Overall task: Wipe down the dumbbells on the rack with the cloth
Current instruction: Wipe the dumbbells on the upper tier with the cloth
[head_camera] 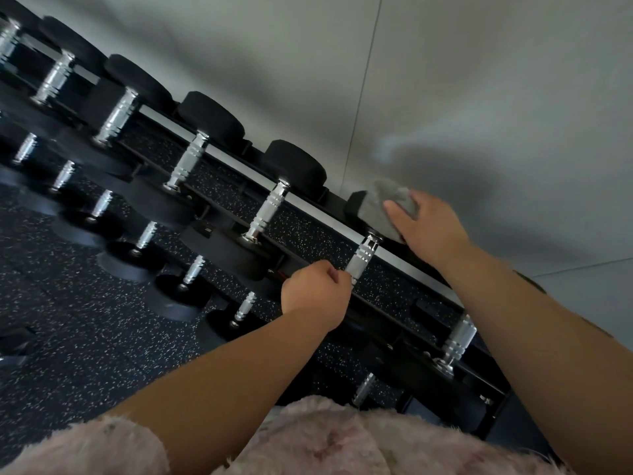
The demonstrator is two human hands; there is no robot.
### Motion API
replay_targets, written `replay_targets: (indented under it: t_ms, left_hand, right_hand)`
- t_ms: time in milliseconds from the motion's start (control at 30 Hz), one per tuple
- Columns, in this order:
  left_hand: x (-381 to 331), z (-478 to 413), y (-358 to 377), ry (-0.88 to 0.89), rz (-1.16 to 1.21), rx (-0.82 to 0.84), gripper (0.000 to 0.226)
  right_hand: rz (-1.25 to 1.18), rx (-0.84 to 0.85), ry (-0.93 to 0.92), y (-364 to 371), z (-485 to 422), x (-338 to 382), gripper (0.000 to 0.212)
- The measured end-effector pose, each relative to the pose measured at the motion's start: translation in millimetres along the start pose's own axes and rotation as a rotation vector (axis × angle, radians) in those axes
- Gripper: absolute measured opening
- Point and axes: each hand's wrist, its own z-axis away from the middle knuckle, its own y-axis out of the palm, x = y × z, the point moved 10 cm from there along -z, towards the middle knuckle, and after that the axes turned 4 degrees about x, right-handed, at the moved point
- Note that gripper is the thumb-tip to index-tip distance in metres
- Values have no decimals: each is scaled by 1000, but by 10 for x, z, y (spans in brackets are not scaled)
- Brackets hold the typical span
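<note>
A black rack [308, 207] carries rows of dumbbells with black heads and chrome handles, running from upper left to lower right. My right hand [431, 228] presses a grey cloth [387, 204] onto the far black head [356, 207] of one top-row dumbbell. My left hand [315, 289] is closed around the near end of that same dumbbell's chrome handle [363, 257]. The dumbbell's near head is hidden behind my left hand and forearm.
More dumbbells [191, 156] fill the top row to the left, and a lower row [144, 238] sits in front. A grey wall [445, 80] stands right behind the rack. Dark speckled rubber floor [68, 337] lies below. Pink fuzzy clothing [308, 440] fills the bottom edge.
</note>
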Motion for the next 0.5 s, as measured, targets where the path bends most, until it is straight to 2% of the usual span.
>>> replay_targets:
  t_ms: [67, 133, 233, 367, 433, 500]
  left_hand:
    - [6, -5, -8, -1, 6, -6, 32]
    - [18, -24, -16, -2, 11, -13, 32]
    - [22, -22, -10, -4, 25, -13, 32]
    - [22, -10, -23, -10, 33, -26, 32]
    - [26, -12, -29, -14, 31, -31, 32]
    - [32, -18, -17, -12, 33, -27, 32]
  right_hand:
    - [-49, -17, 74, -8, 97, -194, 39]
    - [11, -29, 102, -20, -4, -188, 47]
    - [191, -8, 40, -5, -313, 180, 48]
    - [311, 87, -62, 152, -520, 579, 42]
    - [280, 82, -67, 146, -470, 553, 45]
    - [138, 52, -54, 90, -318, 408, 45]
